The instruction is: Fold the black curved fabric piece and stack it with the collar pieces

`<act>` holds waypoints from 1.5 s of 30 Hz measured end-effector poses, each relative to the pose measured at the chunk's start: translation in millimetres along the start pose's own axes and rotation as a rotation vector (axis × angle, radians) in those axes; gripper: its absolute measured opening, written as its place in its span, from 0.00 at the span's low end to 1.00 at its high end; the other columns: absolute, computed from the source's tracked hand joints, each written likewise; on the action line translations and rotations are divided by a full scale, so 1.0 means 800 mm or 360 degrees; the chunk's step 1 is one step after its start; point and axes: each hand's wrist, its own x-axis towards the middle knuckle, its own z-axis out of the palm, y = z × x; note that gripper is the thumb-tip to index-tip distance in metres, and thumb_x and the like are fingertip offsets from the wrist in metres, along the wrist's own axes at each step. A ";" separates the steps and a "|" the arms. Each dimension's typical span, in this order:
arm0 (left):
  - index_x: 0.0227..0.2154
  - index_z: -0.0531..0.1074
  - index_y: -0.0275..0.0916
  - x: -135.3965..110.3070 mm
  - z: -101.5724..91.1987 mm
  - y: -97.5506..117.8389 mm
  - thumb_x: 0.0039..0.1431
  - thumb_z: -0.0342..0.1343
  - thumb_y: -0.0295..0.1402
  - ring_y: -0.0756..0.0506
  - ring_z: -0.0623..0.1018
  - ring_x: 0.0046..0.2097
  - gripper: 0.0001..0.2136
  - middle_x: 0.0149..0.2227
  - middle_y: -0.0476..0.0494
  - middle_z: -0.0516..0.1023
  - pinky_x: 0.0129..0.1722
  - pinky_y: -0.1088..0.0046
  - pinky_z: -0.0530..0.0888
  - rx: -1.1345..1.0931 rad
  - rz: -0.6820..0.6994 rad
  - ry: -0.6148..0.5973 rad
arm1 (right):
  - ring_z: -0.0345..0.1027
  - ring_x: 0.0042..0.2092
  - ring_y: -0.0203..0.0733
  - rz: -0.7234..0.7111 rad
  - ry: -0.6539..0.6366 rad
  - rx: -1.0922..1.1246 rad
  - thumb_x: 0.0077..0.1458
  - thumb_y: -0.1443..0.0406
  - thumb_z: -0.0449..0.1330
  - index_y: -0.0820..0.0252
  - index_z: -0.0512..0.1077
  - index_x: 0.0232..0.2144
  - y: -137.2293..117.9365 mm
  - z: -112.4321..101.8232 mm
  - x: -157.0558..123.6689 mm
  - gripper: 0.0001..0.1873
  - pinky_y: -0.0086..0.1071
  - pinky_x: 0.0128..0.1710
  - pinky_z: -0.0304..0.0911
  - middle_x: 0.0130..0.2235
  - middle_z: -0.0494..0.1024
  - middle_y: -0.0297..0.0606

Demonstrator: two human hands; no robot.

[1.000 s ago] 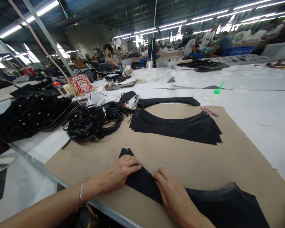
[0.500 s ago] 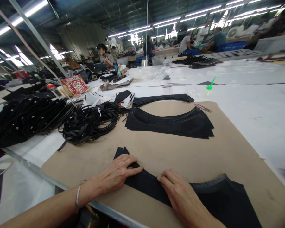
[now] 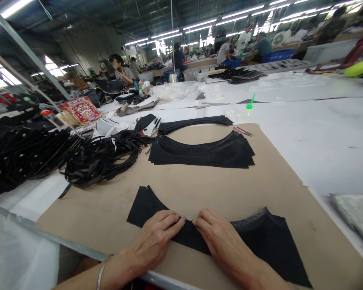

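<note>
1. From my remote seat I see both hands flat on the black curved fabric piece (image 3: 260, 241), which lies on the brown board (image 3: 278, 181) at the near edge of the tabletop (image 3: 320, 121).
2. The left hand (image 3: 157, 239) has slid rightward over the last second; its fingertips now almost meet those of the right hand (image 3: 220, 241) at the piece's upper edge.
3. That shift leaves more of the piece's left end (image 3: 142, 205) bare than a second ago.
4. Neither hand grips: the fingers (image 3: 172, 219) lie extended and close together, pressing down rather than clamped on the cloth.
5. I judge this as smoothing or aligning along the curved edge, working toward the middle.
6. The stack of matching black pieces (image 3: 202, 153) and the bundle of black straps (image 3: 99, 159) look unmoved beyond.
</note>
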 end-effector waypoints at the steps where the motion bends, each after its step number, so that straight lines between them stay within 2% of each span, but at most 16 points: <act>1: 0.57 0.64 0.35 0.000 -0.002 0.001 0.63 0.41 0.21 0.43 0.69 0.53 0.21 0.50 0.39 0.73 0.54 0.64 0.69 0.0021 -0.0003 0.0002 | 0.63 0.41 0.43 -0.0010 -0.0003 0.0019 0.61 0.75 0.50 0.60 0.71 0.36 0.003 -0.003 -0.002 0.11 0.38 0.44 0.62 0.38 0.70 0.39; 6: 0.57 0.67 0.43 0.007 -0.006 0.010 0.62 0.43 0.21 0.43 0.71 0.49 0.22 0.46 0.41 0.73 0.50 0.62 0.73 0.0116 -0.0057 -0.0025 | 0.62 0.41 0.42 -0.0064 -0.0031 0.0059 0.63 0.73 0.49 0.59 0.70 0.36 0.018 -0.019 -0.017 0.11 0.37 0.43 0.61 0.38 0.70 0.38; 9: 0.56 0.68 0.45 0.009 -0.005 0.015 0.60 0.44 0.20 0.43 0.71 0.47 0.24 0.45 0.40 0.72 0.47 0.61 0.74 0.0124 -0.0103 0.0003 | 0.62 0.40 0.42 -0.0070 -0.0071 0.0076 0.64 0.72 0.48 0.59 0.70 0.36 0.027 -0.029 -0.027 0.12 0.36 0.42 0.60 0.38 0.69 0.38; 13: 0.50 0.72 0.43 0.016 -0.002 0.022 0.58 0.43 0.18 0.43 0.70 0.49 0.23 0.47 0.41 0.72 0.49 0.62 0.72 -0.0064 -0.0204 0.0094 | 0.63 0.41 0.41 -0.0028 -0.0085 0.0148 0.64 0.72 0.48 0.58 0.69 0.36 0.031 -0.040 -0.034 0.11 0.36 0.43 0.60 0.38 0.69 0.37; 17: 0.53 0.68 0.38 0.034 0.007 0.038 0.60 0.42 0.18 0.45 0.71 0.47 0.22 0.45 0.41 0.74 0.48 0.67 0.72 -0.0331 -0.0257 0.0145 | 0.63 0.41 0.43 0.0045 -0.0076 0.0117 0.61 0.74 0.50 0.58 0.69 0.36 0.028 -0.041 -0.036 0.10 0.38 0.43 0.61 0.38 0.69 0.37; 21: 0.51 0.70 0.38 0.045 0.019 0.051 0.63 0.43 0.21 0.44 0.71 0.43 0.17 0.42 0.41 0.74 0.45 0.65 0.72 -0.0278 -0.0188 0.0127 | 0.63 0.42 0.44 0.0111 -0.0061 0.0079 0.60 0.74 0.52 0.59 0.70 0.36 0.023 -0.038 -0.035 0.09 0.38 0.43 0.61 0.39 0.70 0.38; 26: 0.48 0.72 0.39 0.034 0.011 0.030 0.65 0.45 0.24 0.45 0.71 0.41 0.14 0.39 0.42 0.75 0.43 0.67 0.72 -0.0192 -0.0061 0.0087 | 0.66 0.41 0.43 0.0173 -0.0116 0.0040 0.59 0.74 0.54 0.58 0.70 0.36 0.005 -0.030 -0.026 0.08 0.36 0.43 0.62 0.39 0.71 0.38; 30: 0.51 0.71 0.42 0.015 -0.001 0.012 0.64 0.45 0.24 0.45 0.72 0.44 0.17 0.43 0.42 0.75 0.47 0.65 0.71 -0.0136 0.0035 0.0000 | 0.67 0.39 0.42 0.0234 -0.0053 -0.0068 0.57 0.75 0.56 0.59 0.69 0.34 -0.017 -0.010 -0.018 0.07 0.34 0.38 0.63 0.37 0.71 0.37; 33: 0.52 0.71 0.42 0.006 0.001 0.021 0.61 0.44 0.20 0.44 0.70 0.48 0.20 0.46 0.41 0.73 0.49 0.63 0.71 -0.0106 -0.0046 0.0065 | 0.66 0.38 0.43 0.0177 0.0061 -0.0155 0.56 0.75 0.55 0.59 0.68 0.33 -0.023 0.004 -0.018 0.08 0.35 0.38 0.62 0.35 0.71 0.37; 36: 0.53 0.69 0.40 0.005 0.007 0.042 0.58 0.43 0.17 0.44 0.70 0.47 0.23 0.46 0.41 0.72 0.48 0.64 0.72 -0.0164 -0.0178 0.0086 | 0.65 0.39 0.43 0.0130 0.0064 -0.0128 0.57 0.75 0.54 0.59 0.68 0.34 -0.020 0.008 -0.020 0.08 0.37 0.40 0.63 0.36 0.71 0.38; 41: 0.55 0.67 0.38 0.007 0.008 0.058 0.59 0.44 0.18 0.44 0.70 0.47 0.23 0.45 0.41 0.73 0.51 0.63 0.71 -0.0249 -0.0200 0.0032 | 0.65 0.41 0.43 0.0095 -0.0121 0.0055 0.60 0.75 0.51 0.60 0.69 0.36 -0.008 -0.008 -0.028 0.09 0.37 0.43 0.63 0.39 0.70 0.39; 45: 0.58 0.65 0.43 0.008 0.006 0.058 0.61 0.43 0.20 0.43 0.69 0.47 0.23 0.43 0.41 0.72 0.49 0.62 0.71 -0.0211 -0.0227 -0.0044 | 0.64 0.41 0.43 0.0050 -0.0149 0.0109 0.60 0.75 0.51 0.59 0.69 0.36 0.004 -0.021 -0.040 0.09 0.38 0.43 0.62 0.39 0.70 0.38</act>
